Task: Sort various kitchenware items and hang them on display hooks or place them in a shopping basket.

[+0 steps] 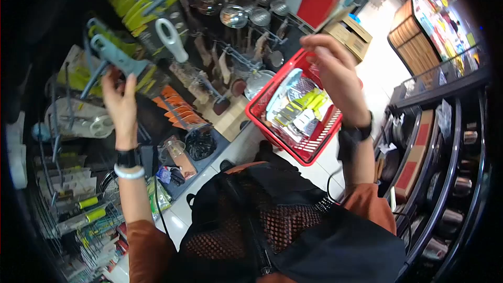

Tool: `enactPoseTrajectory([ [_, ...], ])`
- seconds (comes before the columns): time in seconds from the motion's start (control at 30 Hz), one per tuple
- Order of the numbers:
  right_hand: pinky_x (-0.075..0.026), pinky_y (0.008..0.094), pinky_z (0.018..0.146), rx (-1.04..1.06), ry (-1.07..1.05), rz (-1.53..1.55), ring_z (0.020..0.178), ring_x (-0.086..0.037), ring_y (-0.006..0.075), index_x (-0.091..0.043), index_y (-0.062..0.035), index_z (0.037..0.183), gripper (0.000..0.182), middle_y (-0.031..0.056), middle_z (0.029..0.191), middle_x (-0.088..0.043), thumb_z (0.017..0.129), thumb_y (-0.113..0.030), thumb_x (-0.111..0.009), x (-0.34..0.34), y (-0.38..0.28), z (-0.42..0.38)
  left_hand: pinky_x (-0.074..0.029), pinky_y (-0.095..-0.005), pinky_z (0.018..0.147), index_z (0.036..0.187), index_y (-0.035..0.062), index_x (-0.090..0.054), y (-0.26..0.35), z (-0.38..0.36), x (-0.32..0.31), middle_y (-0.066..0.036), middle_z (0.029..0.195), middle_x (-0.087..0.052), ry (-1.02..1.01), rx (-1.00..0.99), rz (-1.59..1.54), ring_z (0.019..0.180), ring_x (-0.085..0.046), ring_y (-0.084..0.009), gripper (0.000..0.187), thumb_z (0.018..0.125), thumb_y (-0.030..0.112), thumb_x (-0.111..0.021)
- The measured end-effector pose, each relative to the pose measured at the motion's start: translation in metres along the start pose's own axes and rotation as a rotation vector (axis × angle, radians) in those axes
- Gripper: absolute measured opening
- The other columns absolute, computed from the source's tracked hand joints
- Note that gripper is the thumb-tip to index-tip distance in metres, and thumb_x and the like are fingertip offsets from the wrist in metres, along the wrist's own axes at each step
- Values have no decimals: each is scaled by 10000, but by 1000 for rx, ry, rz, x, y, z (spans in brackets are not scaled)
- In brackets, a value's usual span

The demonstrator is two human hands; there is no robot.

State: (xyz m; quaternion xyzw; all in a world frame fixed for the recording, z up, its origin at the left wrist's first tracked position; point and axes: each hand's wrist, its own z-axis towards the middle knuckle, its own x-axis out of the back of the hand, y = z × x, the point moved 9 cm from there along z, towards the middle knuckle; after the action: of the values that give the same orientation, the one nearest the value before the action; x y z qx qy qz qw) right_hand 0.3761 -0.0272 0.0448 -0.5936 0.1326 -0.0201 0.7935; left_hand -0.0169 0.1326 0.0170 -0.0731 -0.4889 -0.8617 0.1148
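Shop racks crowd the left hand (121, 102) gripping a grey utensil (116, 58); right hand (335, 71) open above a red basket (272, 86).

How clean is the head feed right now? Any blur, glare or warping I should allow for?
Head view: strong fisheye warp with black corners; the right hand is motion-smeared above the red basket; the left hand on the grey utensil is sharper; the white floor is overexposed, and the lower-left rack sits in shadow.

Rust sleeves (146, 246), blk watch (357, 132), white wristband (129, 173)
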Motion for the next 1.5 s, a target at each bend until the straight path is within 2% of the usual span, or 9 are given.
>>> enactPoseTrajectory([
  [0.13,-404,222,567,-618,329,-324,664,-486,91,-572,-79,891,97,-7,761,-535,824,-91,-503,159,225,-44,-347,-325,933,1227,16,-407,14,-39,19,-113,1234,-452,137,24,89,1124,-436,-194,471,802,17,-610],
  [0.23,-448,294,518,-891,-76,-569,611,-522,147,-574,-47,845,161,27,771,-545,771,-189,-596,221,413,-119,-367,-319,921,1231,27,-419,5,-78,21,-98,1266,-432,119,145,96,1151,-414,-190,471,794,-21,-586],
  [0.37,-469,325,545,-1098,360,-506,616,-585,187,-633,27,701,281,101,658,-607,686,-254,-657,192,436,-161,-410,-282,869,1219,11,-424,-2,-123,2,-89,1235,-441,86,378,55,1104,-440,-180,456,787,-59,-552],
  [0.53,-307,365,1011,-1305,225,-553,1229,-361,385,-476,60,1193,684,259,1306,-393,682,-385,-572,195,497,-170,-377,-292,897,1214,14,-425,2,-138,-14,-105,1208,-464,9,393,182,1131,-432,-195,455,783,-57,-551],
  [0.67,-346,351,980,-1436,358,-784,1164,-451,345,-503,84,1140,573,267,1215,-481,713,-298,-520,194,480,-165,-384,-277,888,1211,18,-427,2,-150,-25,-98,1190,-473,-1,432,205,1104,-450,-187,455,781,-70,-546],
  [1.23,-472,386,800,-980,-82,-1098,930,-603,321,-659,-33,929,342,175,971,-633,741,-281,-517,199,530,-115,-393,-271,884,1198,3,-437,6,-161,-39,-87,1175,-486,-45,482,209,1045,-502,-167,451,767,-74,-544],
  [1.37,-491,411,588,-1086,491,-393,668,-627,342,-639,-39,672,198,156,722,-647,722,-198,-532,218,541,-137,-402,-263,871,1196,6,-439,3,-158,-39,-86,1190,-479,-49,484,190,1047,-507,-172,450,767,-76,-547],
  [1.47,-469,351,540,-368,-215,-1511,553,-580,205,-629,-25,683,297,93,603,-598,735,-311,-569,182,480,-88,-458,-254,798,1149,46,-472,6,-153,-45,-85,1245,-426,-67,469,116,1006,-518,-175,435,747,-93,-564],
  [1.5,-467,336,521,-589,209,-930,536,-568,204,-609,-38,623,266,92,563,-570,756,-266,-575,196,429,-99,-459,-254,795,1153,46,-471,6,-152,-47,-86,1240,-433,-87,462,122,1000,-524,-172,430,752,-80,-566],
])
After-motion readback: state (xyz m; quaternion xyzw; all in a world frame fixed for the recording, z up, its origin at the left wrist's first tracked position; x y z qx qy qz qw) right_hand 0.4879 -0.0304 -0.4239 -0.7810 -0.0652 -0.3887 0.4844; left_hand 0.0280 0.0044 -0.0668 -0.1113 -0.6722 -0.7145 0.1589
